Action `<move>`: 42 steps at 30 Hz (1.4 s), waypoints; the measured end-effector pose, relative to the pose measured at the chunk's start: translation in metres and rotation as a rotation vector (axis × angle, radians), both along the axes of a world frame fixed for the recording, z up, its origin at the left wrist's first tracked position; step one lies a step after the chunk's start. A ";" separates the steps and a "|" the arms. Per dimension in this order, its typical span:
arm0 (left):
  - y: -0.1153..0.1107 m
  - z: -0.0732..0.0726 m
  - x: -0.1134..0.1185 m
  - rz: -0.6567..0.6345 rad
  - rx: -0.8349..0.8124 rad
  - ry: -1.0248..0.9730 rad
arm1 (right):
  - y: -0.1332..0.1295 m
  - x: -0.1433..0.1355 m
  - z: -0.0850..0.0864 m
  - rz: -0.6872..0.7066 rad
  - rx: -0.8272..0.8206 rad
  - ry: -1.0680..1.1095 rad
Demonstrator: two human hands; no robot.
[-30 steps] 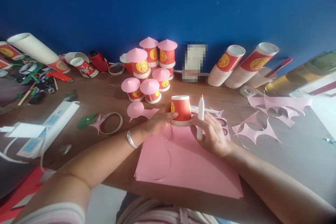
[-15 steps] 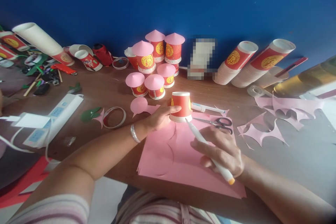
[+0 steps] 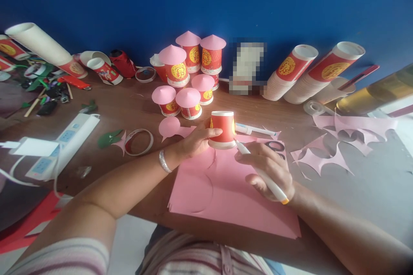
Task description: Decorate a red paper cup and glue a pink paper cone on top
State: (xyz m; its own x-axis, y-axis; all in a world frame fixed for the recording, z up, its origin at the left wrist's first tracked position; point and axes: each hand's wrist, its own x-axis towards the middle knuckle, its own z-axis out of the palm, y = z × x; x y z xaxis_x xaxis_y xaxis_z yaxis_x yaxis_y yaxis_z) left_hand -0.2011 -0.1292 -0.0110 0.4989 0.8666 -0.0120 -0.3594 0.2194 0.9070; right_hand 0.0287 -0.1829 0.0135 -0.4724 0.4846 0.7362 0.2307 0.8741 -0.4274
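Where the left hand [image 3: 197, 141] is: fingers curled round a red cup [image 3: 226, 126].
Right hand [image 3: 274, 164]: fingers closed on a white marker [image 3: 275, 190], tip beside the cup.

held red cup [image 3: 226, 126], marker [image 3: 270, 185], pink paper [image 3: 237, 200]

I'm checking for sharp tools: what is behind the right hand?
Past the right hand, dark scissor handles show on the pink sheets; a white pen lies farther back. The blades, covered by the hand, cannot be made out.
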 end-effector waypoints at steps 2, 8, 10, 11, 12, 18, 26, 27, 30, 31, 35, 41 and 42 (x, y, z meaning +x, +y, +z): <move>0.001 -0.004 -0.001 -0.047 0.031 -0.002 | 0.002 -0.002 -0.002 0.023 0.038 -0.010; 0.002 -0.010 -0.005 -0.098 0.074 0.039 | 0.004 -0.005 -0.004 0.032 0.064 -0.011; 0.001 -0.008 -0.004 -0.084 0.063 0.031 | 0.003 -0.003 -0.003 0.015 0.081 -0.053; 0.001 -0.006 -0.003 -0.069 0.057 0.034 | 0.001 -0.002 -0.002 -0.002 0.086 -0.066; 0.000 -0.003 -0.002 -0.054 0.052 0.046 | 0.000 -0.001 -0.002 -0.022 0.086 -0.065; -0.006 0.013 0.003 -0.033 0.039 0.081 | -0.003 -0.007 -0.004 -0.157 0.061 -0.023; -0.006 0.009 -0.003 -0.042 0.113 0.218 | -0.003 -0.011 -0.001 -0.156 0.210 -0.092; -0.006 0.010 -0.003 -0.059 0.112 0.213 | -0.002 -0.011 0.000 -0.155 0.207 -0.100; -0.006 0.012 -0.001 -0.048 0.122 0.199 | -0.002 -0.013 0.001 -0.169 0.202 -0.105; -0.005 0.012 0.000 -0.035 0.126 0.196 | -0.002 -0.013 0.001 -0.171 0.202 -0.102; -0.005 0.013 0.002 -0.033 0.123 0.181 | -0.003 -0.014 -0.004 -0.177 0.210 -0.102; -0.004 0.017 0.004 -0.031 0.104 0.181 | -0.003 -0.015 -0.006 -0.215 0.216 -0.134; -0.004 0.017 0.004 -0.032 0.101 0.181 | -0.003 -0.016 -0.006 -0.215 0.217 -0.141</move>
State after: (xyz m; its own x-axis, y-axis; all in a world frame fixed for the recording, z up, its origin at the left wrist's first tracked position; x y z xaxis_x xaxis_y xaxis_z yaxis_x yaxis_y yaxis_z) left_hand -0.1970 -0.1336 0.0057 0.5236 0.8518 -0.0179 -0.1831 0.1329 0.9741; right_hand 0.0131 -0.1854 0.0076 -0.4810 0.4233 0.7678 0.4630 0.8663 -0.1876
